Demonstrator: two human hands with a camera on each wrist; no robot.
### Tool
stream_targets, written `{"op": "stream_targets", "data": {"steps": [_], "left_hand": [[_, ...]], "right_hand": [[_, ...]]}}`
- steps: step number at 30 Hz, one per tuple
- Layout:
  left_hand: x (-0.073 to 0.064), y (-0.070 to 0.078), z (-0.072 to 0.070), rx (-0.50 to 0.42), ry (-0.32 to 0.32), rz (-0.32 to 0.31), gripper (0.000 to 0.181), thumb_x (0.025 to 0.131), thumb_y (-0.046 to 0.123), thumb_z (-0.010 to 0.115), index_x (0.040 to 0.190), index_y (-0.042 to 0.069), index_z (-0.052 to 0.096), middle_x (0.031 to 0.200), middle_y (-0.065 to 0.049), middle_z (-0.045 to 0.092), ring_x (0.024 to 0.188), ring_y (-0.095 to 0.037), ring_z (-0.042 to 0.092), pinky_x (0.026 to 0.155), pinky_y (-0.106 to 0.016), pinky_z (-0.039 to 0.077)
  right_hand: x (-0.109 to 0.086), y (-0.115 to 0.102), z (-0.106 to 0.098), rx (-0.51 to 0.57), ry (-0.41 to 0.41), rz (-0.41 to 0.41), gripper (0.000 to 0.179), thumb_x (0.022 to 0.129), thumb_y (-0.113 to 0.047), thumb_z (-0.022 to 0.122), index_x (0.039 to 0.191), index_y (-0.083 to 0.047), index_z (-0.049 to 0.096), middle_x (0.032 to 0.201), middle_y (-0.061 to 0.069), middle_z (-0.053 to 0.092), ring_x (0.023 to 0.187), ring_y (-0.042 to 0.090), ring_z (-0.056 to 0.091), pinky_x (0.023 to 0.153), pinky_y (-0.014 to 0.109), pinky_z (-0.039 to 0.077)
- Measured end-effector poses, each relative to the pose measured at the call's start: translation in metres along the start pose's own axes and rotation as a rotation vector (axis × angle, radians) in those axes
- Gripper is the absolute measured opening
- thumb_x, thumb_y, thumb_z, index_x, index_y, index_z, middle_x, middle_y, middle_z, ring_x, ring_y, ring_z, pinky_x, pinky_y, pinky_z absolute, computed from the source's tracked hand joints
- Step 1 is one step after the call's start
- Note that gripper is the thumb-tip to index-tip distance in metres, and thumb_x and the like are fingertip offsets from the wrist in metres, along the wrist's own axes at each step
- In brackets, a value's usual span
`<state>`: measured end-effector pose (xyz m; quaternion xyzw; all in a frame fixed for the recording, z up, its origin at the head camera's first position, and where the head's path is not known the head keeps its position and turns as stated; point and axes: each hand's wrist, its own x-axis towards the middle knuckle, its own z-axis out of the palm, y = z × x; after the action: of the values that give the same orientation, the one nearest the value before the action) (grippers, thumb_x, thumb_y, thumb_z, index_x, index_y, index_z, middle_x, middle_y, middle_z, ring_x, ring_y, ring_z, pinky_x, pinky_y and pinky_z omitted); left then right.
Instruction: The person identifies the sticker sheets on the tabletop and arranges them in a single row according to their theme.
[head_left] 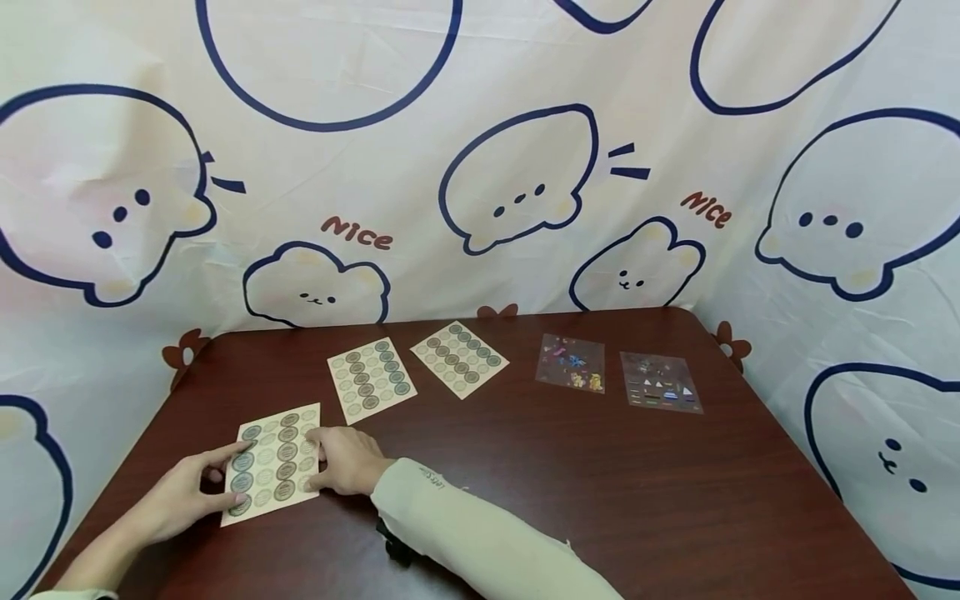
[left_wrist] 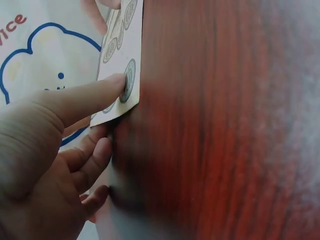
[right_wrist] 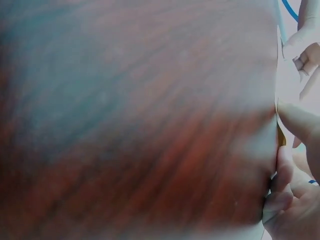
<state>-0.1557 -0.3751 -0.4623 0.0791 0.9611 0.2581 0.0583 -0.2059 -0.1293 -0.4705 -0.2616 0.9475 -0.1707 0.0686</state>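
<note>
A cream sheet of round stickers (head_left: 265,457), with columns of blue-grey, pale and brown circles, is at the left of the table. My left hand (head_left: 171,502) pinches its left edge; in the left wrist view the thumb (left_wrist: 95,97) lies over a printed circle and the other fingers are beneath. On the opposite edge, my right hand (head_left: 351,461) grips the sheet between thumb and fingers. Only a thin strip of the paper appears in the right wrist view, beside the right hand (right_wrist: 300,185). How far the sheet is off the table I cannot tell.
Two similar sticker sheets, one left (head_left: 371,379) and one right (head_left: 460,359), lie farther back. Toward the back right are a clear sheet with colourful figures (head_left: 570,363) and another clear sheet with small shapes (head_left: 661,382). A printed cloth (head_left: 420,183) surrounds the brown table (head_left: 600,492).
</note>
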Motion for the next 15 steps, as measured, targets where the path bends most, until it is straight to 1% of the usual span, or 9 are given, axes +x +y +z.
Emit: {"op": "stream_targets", "data": {"steps": [4,7,8,10,11,15], "left_hand": [[-0.003,-0.003,0.002,-0.021,0.043,0.012,0.069,0.081,0.02,0.084,0.138,-0.006,0.056,0.096,-0.005,0.06,0.078,0.001,0.049,0.067,-0.021,0.043],[-0.003,-0.004,0.003,-0.027,0.046,0.027,0.065,0.081,0.017,0.084,0.137,-0.005,0.058,0.095,-0.004,0.06,0.078,0.002,0.049,0.067,-0.021,0.043],[-0.003,-0.004,0.003,-0.032,0.045,0.036,0.064,0.081,0.016,0.084,0.136,-0.005,0.058,0.094,-0.004,0.06,0.077,0.002,0.049,0.067,-0.021,0.043],[-0.003,-0.003,0.004,-0.044,0.043,0.05,0.063,0.08,0.014,0.083,0.135,-0.005,0.059,0.092,-0.003,0.058,0.076,0.002,0.048,0.066,-0.021,0.043],[-0.003,-0.003,0.004,-0.053,0.041,0.059,0.062,0.08,0.013,0.083,0.135,-0.005,0.059,0.091,-0.003,0.058,0.076,0.002,0.048,0.066,-0.021,0.043],[-0.004,-0.005,0.002,-0.078,0.032,0.068,0.062,0.08,0.013,0.084,0.134,-0.006,0.059,0.091,-0.003,0.056,0.075,0.001,0.048,0.066,-0.021,0.043]], "right_hand": [[0.001,0.0,-0.004,0.008,-0.037,-0.001,0.076,0.075,-0.052,0.086,0.142,-0.037,0.053,0.104,-0.023,0.065,0.094,-0.003,0.061,0.073,0.02,0.048],[0.003,0.0,-0.011,-0.017,-0.093,-0.012,0.087,0.074,-0.055,0.086,0.149,-0.034,0.047,0.129,-0.02,0.063,0.112,0.0,0.061,0.085,0.021,0.051],[0.003,0.001,-0.013,-0.037,-0.111,-0.018,0.088,0.074,-0.056,0.085,0.149,-0.034,0.046,0.135,-0.019,0.061,0.117,0.0,0.06,0.088,0.021,0.051],[0.004,0.0,-0.016,-0.068,-0.138,-0.022,0.09,0.074,-0.058,0.085,0.151,-0.035,0.045,0.142,-0.018,0.057,0.124,0.001,0.058,0.093,0.022,0.05],[0.004,0.0,-0.016,-0.079,-0.144,-0.023,0.089,0.073,-0.059,0.084,0.15,-0.036,0.046,0.143,-0.018,0.056,0.126,0.001,0.057,0.095,0.022,0.05],[0.004,-0.002,-0.014,-0.081,-0.137,-0.011,0.081,0.071,-0.061,0.085,0.143,-0.041,0.054,0.137,-0.022,0.059,0.12,0.001,0.06,0.09,0.024,0.051]]}}
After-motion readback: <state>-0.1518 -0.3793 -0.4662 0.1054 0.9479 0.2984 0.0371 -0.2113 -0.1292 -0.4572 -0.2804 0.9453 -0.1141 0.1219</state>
